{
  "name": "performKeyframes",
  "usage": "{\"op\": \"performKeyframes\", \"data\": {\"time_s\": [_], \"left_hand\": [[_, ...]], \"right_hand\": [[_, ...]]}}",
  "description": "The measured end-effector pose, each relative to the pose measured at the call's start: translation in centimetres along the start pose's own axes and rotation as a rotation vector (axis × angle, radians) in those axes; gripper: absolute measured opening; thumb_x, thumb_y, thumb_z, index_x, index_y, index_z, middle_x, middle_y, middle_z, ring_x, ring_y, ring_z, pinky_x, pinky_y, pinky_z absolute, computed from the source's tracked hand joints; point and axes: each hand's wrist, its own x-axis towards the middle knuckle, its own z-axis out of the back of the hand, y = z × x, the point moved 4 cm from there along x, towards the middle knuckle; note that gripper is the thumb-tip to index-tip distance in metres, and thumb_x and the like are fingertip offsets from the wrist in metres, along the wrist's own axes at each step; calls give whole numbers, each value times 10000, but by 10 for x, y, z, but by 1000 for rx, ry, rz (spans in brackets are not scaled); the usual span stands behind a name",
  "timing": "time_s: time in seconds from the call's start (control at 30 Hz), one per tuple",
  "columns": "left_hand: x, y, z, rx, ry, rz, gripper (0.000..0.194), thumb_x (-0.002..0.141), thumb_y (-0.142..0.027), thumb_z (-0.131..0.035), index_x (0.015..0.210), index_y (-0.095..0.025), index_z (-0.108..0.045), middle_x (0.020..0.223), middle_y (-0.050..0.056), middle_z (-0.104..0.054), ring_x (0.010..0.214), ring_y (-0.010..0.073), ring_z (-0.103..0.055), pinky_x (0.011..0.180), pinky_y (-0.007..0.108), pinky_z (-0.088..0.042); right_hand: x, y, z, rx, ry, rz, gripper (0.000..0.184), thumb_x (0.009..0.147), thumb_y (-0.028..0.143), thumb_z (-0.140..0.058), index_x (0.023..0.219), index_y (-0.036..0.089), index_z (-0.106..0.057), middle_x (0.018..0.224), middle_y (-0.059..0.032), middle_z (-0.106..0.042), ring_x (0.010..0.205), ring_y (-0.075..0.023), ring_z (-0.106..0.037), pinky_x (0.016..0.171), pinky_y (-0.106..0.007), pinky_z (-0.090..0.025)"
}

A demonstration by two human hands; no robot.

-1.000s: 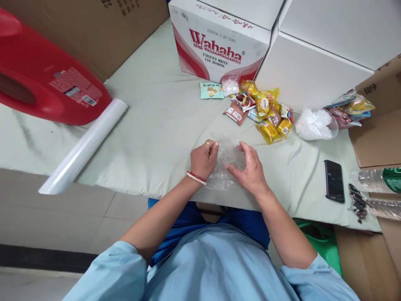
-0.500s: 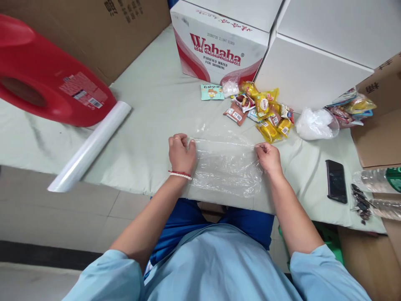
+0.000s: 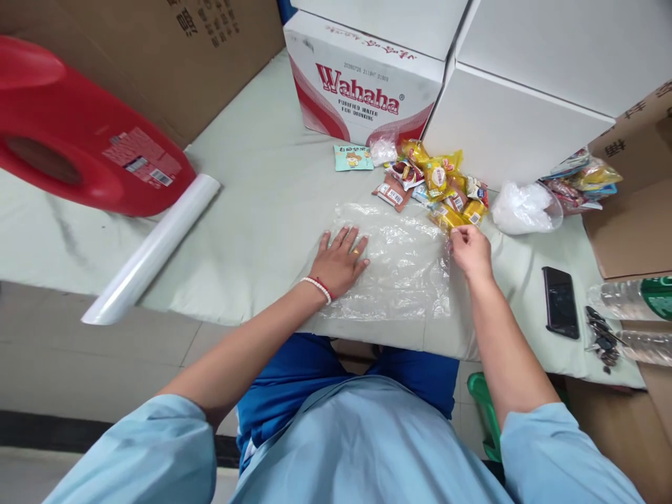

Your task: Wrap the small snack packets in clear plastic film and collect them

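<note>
A crinkled sheet of clear plastic film [image 3: 399,280] lies on the cloth-covered table in front of me. My left hand [image 3: 340,260] rests flat on its left part, fingers spread, with a ring and a red-and-white bracelet showing. At the film's upper right edge, my right hand [image 3: 471,252] is closed in a pinch on the film. Just beyond that hand is a pile of small packaged snacks [image 3: 438,178], mostly yellow and brown wrappers, with the nearest ones touching or close to the film. A light-green snack packet [image 3: 353,158] lies to the left of the pile.
On the left, a white roll [image 3: 152,248] leans out over the table edge beside a red jug [image 3: 94,133]. White cartons [image 3: 362,84] stand at the back. To the right are a crumpled white plastic bag [image 3: 525,207], a phone [image 3: 561,301], keys [image 3: 603,336] and clear bottles [image 3: 624,301].
My left hand has let go of the film's upper left edge and now presses flat on it. My right hand has moved right and slightly up, and the film lies flatter and wider.
</note>
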Motion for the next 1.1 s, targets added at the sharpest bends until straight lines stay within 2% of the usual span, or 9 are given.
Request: {"op": "performKeyframes", "data": {"time_s": [0.1,0.17,0.27,0.4,0.57,0.73,0.87,0.97,1.1], "left_hand": [[-3,-6,-4,-17,18,5,621,1102,-498,-343,1657,-227,-407,1783,139,-265,1664,359,-227,1317,698,-148],[-2,-9,-1,-30,4,-7,630,1107,-501,-303,1668,-225,-383,1789,124,-251,1669,338,-218,1324,696,-122],[8,-5,3,-29,-20,47,671,1111,-487,-243,1685,-151,-328,1785,136,-256,1670,306,-221,1339,682,-72],[23,9,2,-1,36,123,726,1097,-505,-232,1693,-94,-276,1787,155,-232,1671,309,-211,1331,704,-68],[28,17,4,5,82,101,711,1093,-507,-232,1702,-142,-269,1800,118,-197,1676,287,-198,1333,690,-74],[29,26,6,-37,0,158,710,1094,-505,-223,1704,-145,-265,1793,142,-223,1673,290,-213,1339,671,-65],[29,28,1,-68,-1,142,705,1084,-509,-278,1686,-144,-316,1778,163,-264,1665,311,-236,1331,693,-65],[29,22,13,-101,-83,188,700,1073,-474,-331,1669,-107,-338,1769,197,-274,1664,344,-231,1327,693,-107],[35,-2,39,-135,-226,161,705,1063,-467,-392,1633,-54,-381,1754,223,-305,1664,351,-223,1349,610,-142]], "right_hand": [[-28,24,18,-196,-139,249,306,966,407,-556,1125,187,-698,1167,-153,-709,991,-270,-683,880,-446,-603],[-57,41,12,-221,-70,434,388,1028,386,-507,1321,187,-665,1373,-180,-651,1261,-310,-631,1028,-489,-582],[-98,45,-13,-307,139,595,548,1082,421,-463,1548,138,-529,1613,-197,-510,1517,-325,-464,1253,-526,-424],[-123,5,-28,-506,296,460,658,1104,478,-394,1641,99,-424,1721,-197,-374,1607,-357,-349,1315,-599,-295],[-135,-47,5,-626,204,297,634,1118,478,-318,1643,143,-435,1725,-167,-378,1610,-346,-349,1313,-623,-264],[-115,-55,42,-497,-10,289,620,1086,526,-364,1457,96,-611,1482,-253,-622,1433,-349,-554,1206,-567,-441],[-60,-15,55,-382,-184,353,487,1045,507,-466,1295,156,-692,1300,-201,-716,1264,-341,-645,1118,-546,-503],[-23,30,31,-339,-61,418,363,1048,439,-469,1140,208,-732,1152,-135,-755,1104,-294,-682,1025,-477,-542],[-13,80,-32,-371,222,560,309,1023,355,-496,1093,196,-751,1127,-133,-754,1086,-303,-653,1023,-454,-517]]}}
